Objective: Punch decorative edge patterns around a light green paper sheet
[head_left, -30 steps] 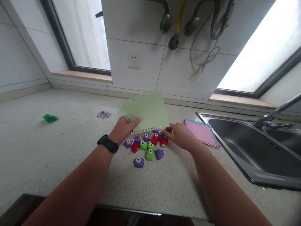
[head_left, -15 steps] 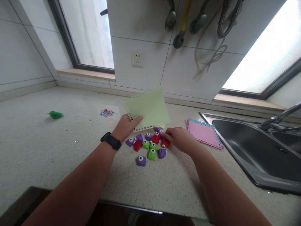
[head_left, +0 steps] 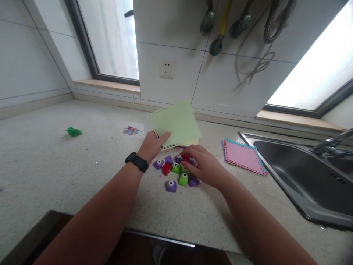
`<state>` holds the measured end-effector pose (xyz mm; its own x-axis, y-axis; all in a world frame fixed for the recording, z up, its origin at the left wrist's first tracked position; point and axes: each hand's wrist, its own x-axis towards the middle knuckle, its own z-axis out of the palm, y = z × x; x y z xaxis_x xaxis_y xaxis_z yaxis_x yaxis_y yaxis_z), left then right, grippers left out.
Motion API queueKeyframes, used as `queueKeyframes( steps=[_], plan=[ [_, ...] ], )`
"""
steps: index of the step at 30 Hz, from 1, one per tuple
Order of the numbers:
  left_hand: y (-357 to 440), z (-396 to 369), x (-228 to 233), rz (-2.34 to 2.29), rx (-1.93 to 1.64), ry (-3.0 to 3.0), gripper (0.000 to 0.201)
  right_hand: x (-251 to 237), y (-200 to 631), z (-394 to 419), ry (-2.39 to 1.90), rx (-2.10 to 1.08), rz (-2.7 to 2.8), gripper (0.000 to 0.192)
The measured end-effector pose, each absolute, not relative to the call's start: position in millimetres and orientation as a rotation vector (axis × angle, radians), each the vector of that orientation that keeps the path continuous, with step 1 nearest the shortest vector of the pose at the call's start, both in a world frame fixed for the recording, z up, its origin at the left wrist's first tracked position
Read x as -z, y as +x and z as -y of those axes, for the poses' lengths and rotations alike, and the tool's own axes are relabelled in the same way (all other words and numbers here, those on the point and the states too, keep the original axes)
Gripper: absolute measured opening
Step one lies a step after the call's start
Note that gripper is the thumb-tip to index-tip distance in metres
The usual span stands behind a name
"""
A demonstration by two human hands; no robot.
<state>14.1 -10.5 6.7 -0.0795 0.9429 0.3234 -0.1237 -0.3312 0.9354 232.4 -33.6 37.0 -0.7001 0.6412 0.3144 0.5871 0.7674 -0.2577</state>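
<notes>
Our right hand (head_left: 203,166) has moved left over star-marked punches (head_left: 183,180), grip unclear; our left hand (head_left: 151,146) pinches paper (head_left: 178,123).

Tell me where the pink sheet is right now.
In the head view, the pink sheet lies on the counter at right, between the right hand and the sink.

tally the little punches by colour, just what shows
Purple punches: at least 6
Green punches: at least 3
Red punches: at least 2
Total: at least 11; the right hand covers part of the cluster.
</notes>
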Motion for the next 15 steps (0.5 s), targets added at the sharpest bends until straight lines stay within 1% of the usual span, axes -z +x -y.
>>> queueKeyframes(
  steps=[3,6,9,12,15],
  plan=[
    [15,10,-7,-0.967,-1.564,1.305,0.043,-33,216,45,-0.764,-0.153,2.71,0.022],
    [15,10,-7,-0.968,-1.557,1.304,0.041,-23,208,46,-0.881,-0.076,2.674,0.024],
    [15,10,-8,-0.983,-1.549,1.305,0.041,-19,209,43,-0.955,-0.079,2.626,0.025],
    [15,11,-9,-0.974,-1.555,1.321,0.04,-22,210,45,-0.939,-0.097,2.641,0.024],
    [16,12,-10,-0.956,-1.541,1.326,0.039,-27,209,48,-0.837,-0.119,2.669,0.03]
  ],
)
